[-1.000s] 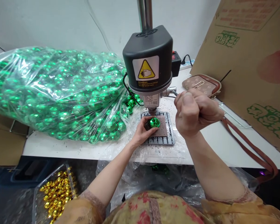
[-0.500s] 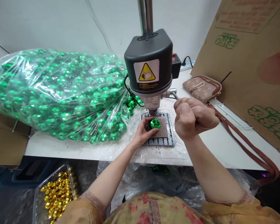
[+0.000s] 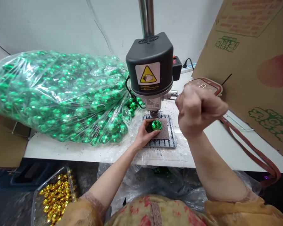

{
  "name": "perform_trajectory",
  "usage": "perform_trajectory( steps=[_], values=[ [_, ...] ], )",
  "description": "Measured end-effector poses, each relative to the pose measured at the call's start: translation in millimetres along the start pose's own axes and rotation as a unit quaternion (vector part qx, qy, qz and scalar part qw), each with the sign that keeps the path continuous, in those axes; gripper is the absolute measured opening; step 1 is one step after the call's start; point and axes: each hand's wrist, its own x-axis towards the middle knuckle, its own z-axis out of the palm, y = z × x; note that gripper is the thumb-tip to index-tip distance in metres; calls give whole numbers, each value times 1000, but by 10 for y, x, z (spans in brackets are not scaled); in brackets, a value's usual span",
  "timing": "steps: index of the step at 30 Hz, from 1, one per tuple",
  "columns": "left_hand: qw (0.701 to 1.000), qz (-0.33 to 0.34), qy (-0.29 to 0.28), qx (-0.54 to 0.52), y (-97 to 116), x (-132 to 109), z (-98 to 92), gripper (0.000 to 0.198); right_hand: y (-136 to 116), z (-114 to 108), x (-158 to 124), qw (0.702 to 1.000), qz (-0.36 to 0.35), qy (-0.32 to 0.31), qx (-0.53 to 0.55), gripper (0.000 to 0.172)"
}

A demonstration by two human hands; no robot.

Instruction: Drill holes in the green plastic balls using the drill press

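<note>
My left hand [image 3: 145, 132] pinches a shiny green faceted ball [image 3: 156, 125] between thumb and fingers. The ball rests on a brown square pad [image 3: 164, 131], with a dark hole visible in its top. Right above it is the chuck [image 3: 154, 114] of a bench drill press [image 3: 149, 66], whose black housing carries a yellow warning label. My right hand [image 3: 198, 110] is closed in a fist around the drill press's feed lever, at the right of the machine; most of the lever is hidden by the fingers. Dark shavings lie around the slotted metal base [image 3: 173, 138].
A big clear bag of green balls [image 3: 61, 97] fills the table's left. Towards the right lie a brown handbag [image 3: 208, 84] with a strap and a large cardboard box [image 3: 254, 62]. Below at left, a clear bin [image 3: 34, 204] holds gold balls.
My right hand has moved slightly up and to the right, covering more of the handbag. My left hand and the green ball have stayed in place.
</note>
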Motion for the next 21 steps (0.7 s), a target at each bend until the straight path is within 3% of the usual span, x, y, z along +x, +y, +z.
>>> perform_trajectory(
  steps=[4, 6, 7, 9, 11, 13, 15, 18, 21],
  values=[
    [992, 25, 86, 88, 92, -169, -29, 52, -83, 111, 273, 997, 70, -21, -4, 49],
    [980, 69, 116, 150, 161, -407, -60, 46, -92, 134, 328, 997, 70, -18, 3, 49],
    [974, 102, 103, 175, 190, -563, -74, 45, -93, 140, 335, 998, 67, -16, 5, 50],
    [959, 190, 12, 209, 219, -913, -86, 45, -93, 146, 327, 998, 56, -9, 5, 50],
    [927, 254, -135, 241, 196, -1256, -67, 45, -93, 147, 311, 999, 49, -12, -1, 52],
    [893, 258, -254, 269, 129, -1518, -26, 48, -91, 143, 303, 999, 44, -11, -9, 54],
    [874, 253, -307, 280, 56, -1649, 4, 62, -88, 134, 302, 999, 44, -11, -19, 56],
    [872, 318, -264, 264, 23, -1515, -61, 79, -83, 116, 302, 998, 49, -12, -24, 57],
    [893, 328, -93, 295, 107, -935, -315, 62, -80, 104, 292, 998, 57, -13, -24, 58]
  ],
)
